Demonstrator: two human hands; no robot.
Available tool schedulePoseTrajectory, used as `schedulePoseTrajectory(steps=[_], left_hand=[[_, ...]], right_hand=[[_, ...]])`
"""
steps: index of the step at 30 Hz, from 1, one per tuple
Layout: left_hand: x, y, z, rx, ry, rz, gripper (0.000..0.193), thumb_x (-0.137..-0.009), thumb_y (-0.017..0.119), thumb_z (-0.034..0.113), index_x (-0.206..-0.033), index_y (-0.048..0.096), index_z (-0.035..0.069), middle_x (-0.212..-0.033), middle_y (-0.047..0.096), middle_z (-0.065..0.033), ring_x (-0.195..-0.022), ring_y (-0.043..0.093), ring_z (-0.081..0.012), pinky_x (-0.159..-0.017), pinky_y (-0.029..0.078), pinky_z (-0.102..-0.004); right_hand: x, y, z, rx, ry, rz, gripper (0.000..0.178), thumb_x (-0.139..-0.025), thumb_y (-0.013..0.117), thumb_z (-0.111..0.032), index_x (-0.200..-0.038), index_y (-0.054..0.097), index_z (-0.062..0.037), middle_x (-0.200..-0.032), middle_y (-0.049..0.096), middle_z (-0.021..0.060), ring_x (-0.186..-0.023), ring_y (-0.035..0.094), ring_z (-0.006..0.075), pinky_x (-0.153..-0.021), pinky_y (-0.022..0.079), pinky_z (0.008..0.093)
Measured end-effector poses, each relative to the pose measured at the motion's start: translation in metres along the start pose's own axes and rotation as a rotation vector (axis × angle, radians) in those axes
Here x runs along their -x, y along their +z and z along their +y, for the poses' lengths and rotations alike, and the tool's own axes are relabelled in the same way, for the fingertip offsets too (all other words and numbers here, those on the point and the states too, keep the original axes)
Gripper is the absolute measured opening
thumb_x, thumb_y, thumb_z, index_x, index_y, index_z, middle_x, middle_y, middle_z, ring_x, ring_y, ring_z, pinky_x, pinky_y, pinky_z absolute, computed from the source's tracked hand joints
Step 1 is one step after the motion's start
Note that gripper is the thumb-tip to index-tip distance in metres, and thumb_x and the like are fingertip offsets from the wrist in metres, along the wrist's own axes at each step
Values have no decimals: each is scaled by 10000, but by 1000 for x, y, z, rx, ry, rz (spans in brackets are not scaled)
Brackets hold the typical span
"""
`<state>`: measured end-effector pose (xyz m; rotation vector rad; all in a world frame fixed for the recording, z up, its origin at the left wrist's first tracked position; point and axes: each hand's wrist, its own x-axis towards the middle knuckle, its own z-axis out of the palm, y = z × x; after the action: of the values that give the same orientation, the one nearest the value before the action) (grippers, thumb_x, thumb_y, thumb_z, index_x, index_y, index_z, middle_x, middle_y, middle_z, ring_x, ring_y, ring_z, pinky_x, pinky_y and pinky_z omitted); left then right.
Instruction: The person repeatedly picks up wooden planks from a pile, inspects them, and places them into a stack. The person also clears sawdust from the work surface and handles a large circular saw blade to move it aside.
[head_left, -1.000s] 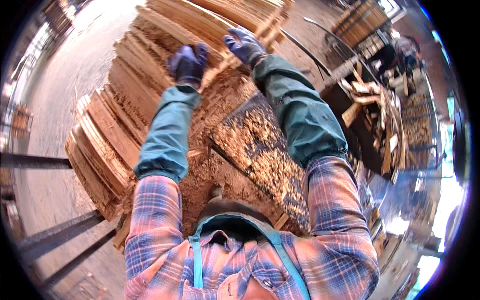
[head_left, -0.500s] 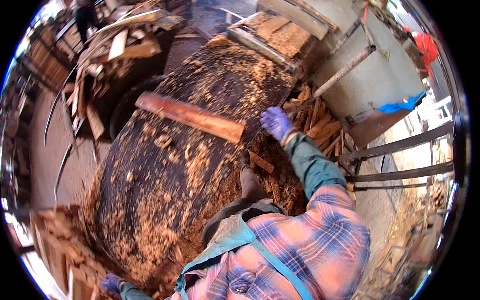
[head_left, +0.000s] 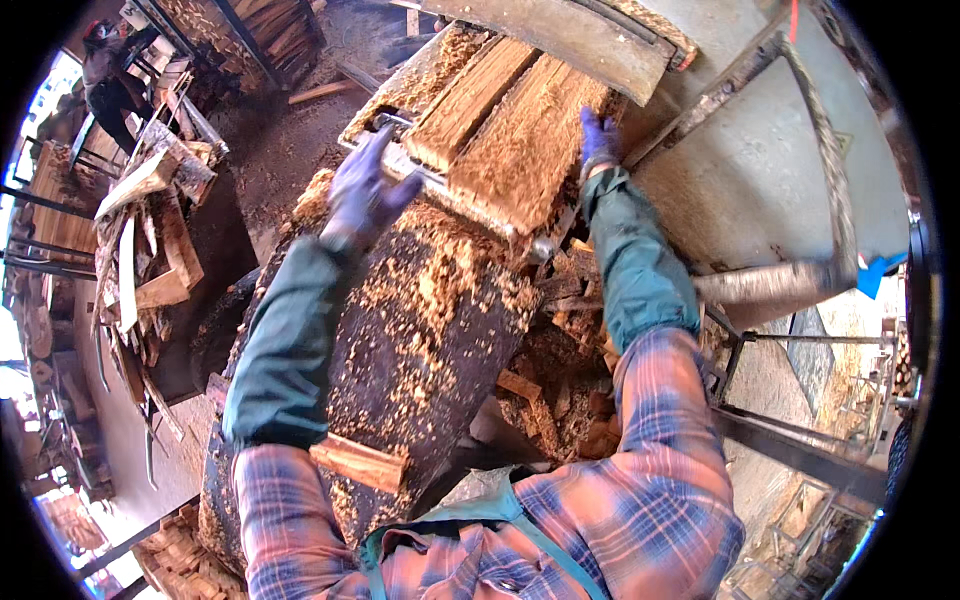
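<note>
Head view: two rough brown boards, side by side, with a thin dark gap down the middle and wood crumbs on top. Lying up ahead, between the left hand and the right hand. Long way of the boards: from the near end, low on the left, up and off to the right, so on a slant away from the body. Left hand in a purple glove, open, fingers spread and thumb out to the right, holding nothing, near the close left corner. Right hand in a purple glove too, just beside the long right edge, and nearer to the wood than the left; fingers up and looking open, but cannot tell if touching. Along the near end, a metal bar. Near the far end, a big bent metal plate, and to the right a large pale panel. Closer to the body, a wide dark sheet with crumbs all over and one short wood block on it, by the left arm. Off to the left, a heap of broken wood, and farther back, another person.
</note>
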<state>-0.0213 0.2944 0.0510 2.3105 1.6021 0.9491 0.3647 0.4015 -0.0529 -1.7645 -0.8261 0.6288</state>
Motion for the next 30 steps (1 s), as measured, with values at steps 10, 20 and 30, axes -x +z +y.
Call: schedulePoseTrajectory(steps=[10,20,30], left_hand=[[-130,73,28,-423,-376,-437,994,-700,706,598,-1481,267,169,-1277,534,-216,-1133,559,-387,-957,453,-448],[-76,58,43,-352,-495,-560,874,-761,674,426,-1477,256,150,-1138,588,-286,-991,632,-402,-797,523,-452],[59,18,51,-188,-555,-401,993,-730,681,482,-1496,187,88,-1263,520,-267,-1117,570,-403,-911,478,-455]], right_hand=[[47,-1,-27,-108,-135,-9,841,-836,692,-414,-1395,329,99,-1436,374,265,-1331,374,344,-1106,297,403],[56,13,12,-355,-138,-49,778,-913,617,-349,-1477,219,9,-1523,251,201,-1380,301,300,-1123,269,386],[157,-33,-40,-259,-35,-147,700,-947,566,-231,-1496,183,-26,-1532,247,146,-1362,329,260,-1112,278,359]])
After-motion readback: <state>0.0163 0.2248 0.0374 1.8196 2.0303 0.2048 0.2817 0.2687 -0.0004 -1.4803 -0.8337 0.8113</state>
